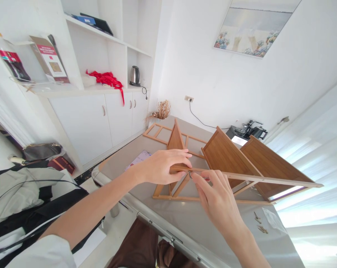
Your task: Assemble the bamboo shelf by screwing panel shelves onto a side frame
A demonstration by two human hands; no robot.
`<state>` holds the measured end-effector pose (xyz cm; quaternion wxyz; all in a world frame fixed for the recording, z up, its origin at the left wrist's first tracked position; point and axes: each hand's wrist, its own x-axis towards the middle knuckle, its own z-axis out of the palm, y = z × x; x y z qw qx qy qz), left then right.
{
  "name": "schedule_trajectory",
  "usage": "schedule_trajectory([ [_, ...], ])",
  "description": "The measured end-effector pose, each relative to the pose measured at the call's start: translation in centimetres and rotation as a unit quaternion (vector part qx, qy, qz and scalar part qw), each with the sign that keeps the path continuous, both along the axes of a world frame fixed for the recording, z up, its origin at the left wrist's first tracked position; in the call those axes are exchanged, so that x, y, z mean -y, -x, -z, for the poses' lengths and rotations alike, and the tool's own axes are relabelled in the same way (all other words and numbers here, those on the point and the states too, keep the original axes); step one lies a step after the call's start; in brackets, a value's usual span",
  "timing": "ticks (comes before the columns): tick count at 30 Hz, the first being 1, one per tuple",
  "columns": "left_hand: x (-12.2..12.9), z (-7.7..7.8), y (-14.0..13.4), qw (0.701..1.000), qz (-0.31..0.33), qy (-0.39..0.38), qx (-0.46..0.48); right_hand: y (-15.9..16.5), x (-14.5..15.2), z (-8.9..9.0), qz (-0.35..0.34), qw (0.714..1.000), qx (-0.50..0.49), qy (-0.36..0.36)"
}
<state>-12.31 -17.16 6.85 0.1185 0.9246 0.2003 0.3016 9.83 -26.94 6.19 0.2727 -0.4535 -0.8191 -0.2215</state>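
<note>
A partly assembled wooden shelf rack (285, 181) lies on its side on the grey table, its brown panels (227, 152) standing up from the rails. My left hand (164, 163) is closed around the near upper rail, thumb below and fingers over the panel side. Just right of it, my right hand (217, 190) pinches a small bent metal tool, which looks like a hex key (190, 174), against the same rail. Its tip meets the rail near my left fingertips; my fingers cover most of it.
A phone (137, 159) lies left of the rack on the grey table (168, 214). Several screws (262, 229) and a clear plastic bag (273, 219) are at the right. Behind stand dried stalks (163, 109) and a black kettle (258, 132). White cabinets (82, 126) line the left wall.
</note>
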Motion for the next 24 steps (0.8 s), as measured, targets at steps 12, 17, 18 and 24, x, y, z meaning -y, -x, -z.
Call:
schedule_trajectory([
  [12,-0.1,0.2,0.0,1.0,0.009,0.007,0.013,0.3,0.2,0.1,0.007,1.0,-0.023,0.008],
  [17,0.0,0.2,0.0,1.0,0.01,-0.001,0.011,0.5,0.0,1.5,0.006,0.998,-0.056,0.028],
  [18,0.0,0.2,-0.1,1.0,0.009,-0.001,0.01,0.6,0.0,2.0,0.008,0.996,-0.077,0.039],
  [24,0.1,-0.1,-0.2,1.0,0.006,0.005,-0.005,3.0,0.6,4.7,0.037,0.933,-0.31,0.182],
])
